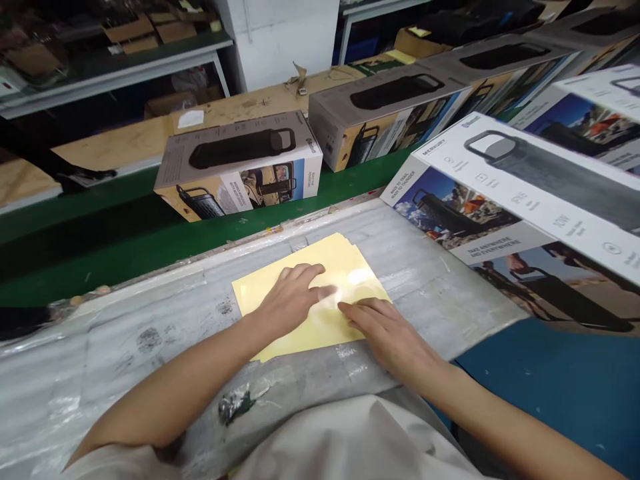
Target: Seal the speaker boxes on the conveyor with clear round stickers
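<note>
Because the stack of glossy pale-yellow paper sheets (300, 337) lies slightly fanned near the far edge of the grey film-wrapped worktop (150, 333), it could be skewed or creased by an uneven push. It is pressed flat by the left hand (290, 300), fingers straight and close together; whether anything is pinched by the right hand (390, 333), at its right edge, cannot be told. Bare room is found toward the worktop's left end; the right corner is crowded by a white printed carton (525, 180), easily knocked.
</note>
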